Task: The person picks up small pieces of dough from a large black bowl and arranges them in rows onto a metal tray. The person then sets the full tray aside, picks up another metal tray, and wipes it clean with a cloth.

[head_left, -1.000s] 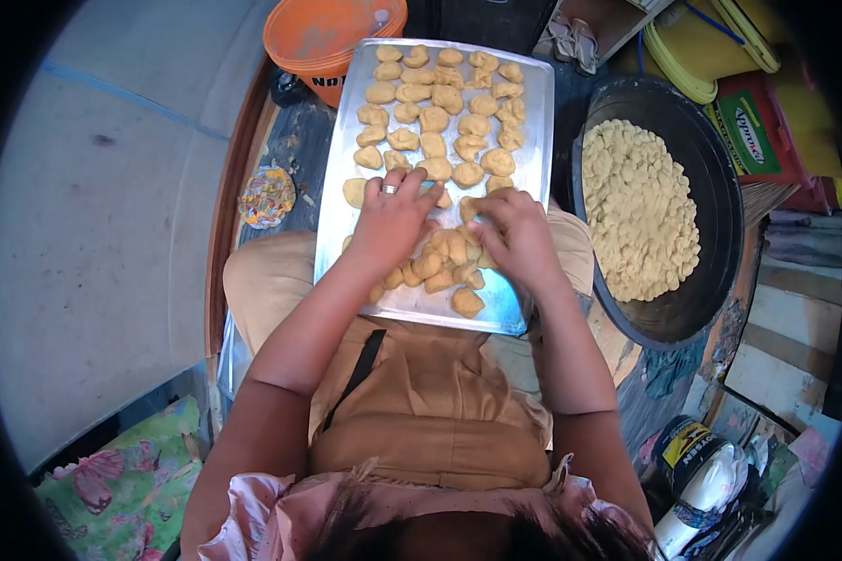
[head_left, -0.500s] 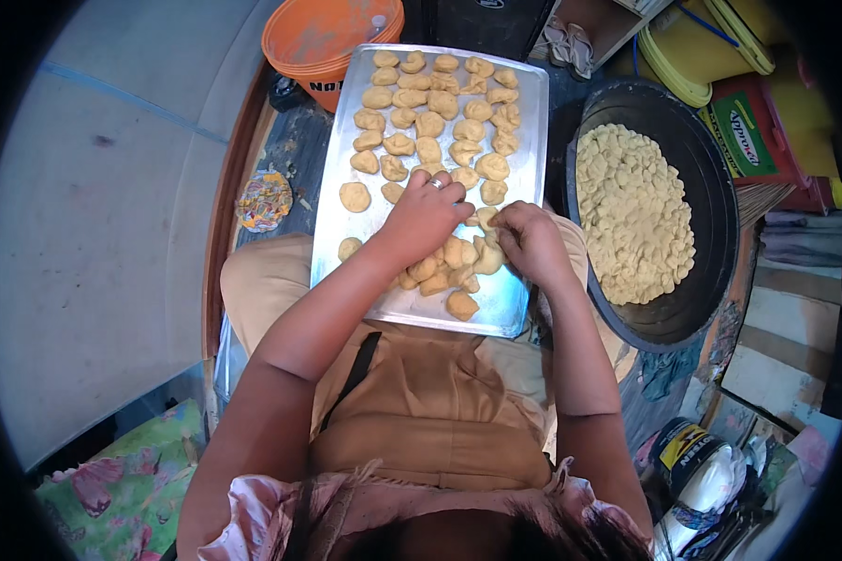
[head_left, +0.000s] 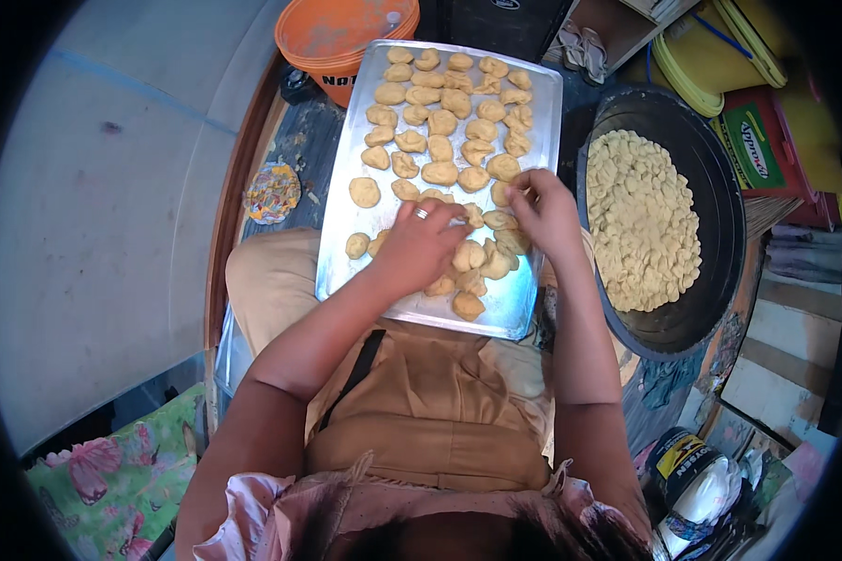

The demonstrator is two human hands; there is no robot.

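A silver metal baking tray (head_left: 341,266) lies across my lap. Uneven rows of yellowish dough pieces (head_left: 441,122) cover its far part, and a loose pile of dough pieces (head_left: 471,254) lies at its near right. My left hand (head_left: 419,245), with a ring on one finger, is over the tray's middle; its curled fingers close on a dough piece (head_left: 473,216) beside the pile. My right hand (head_left: 545,217) is at the tray's right side, thumb and fingers pinching another dough piece (head_left: 500,194) at the end of a row. My left hand partly covers some pieces.
Right of the tray stands a big black tub (head_left: 720,271) holding a heap of small yellowish dough pieces (head_left: 641,220). An orange bucket (head_left: 346,65) stands behind the tray's far left corner. A patterned round cloth (head_left: 272,193) lies on the floor at left. Yellow buckets (head_left: 688,75) are at far right.
My right hand has moved away from the pile, up to the tray's right side, with a dough piece. My left hand has shifted slightly nearer me. The view has moved a little.
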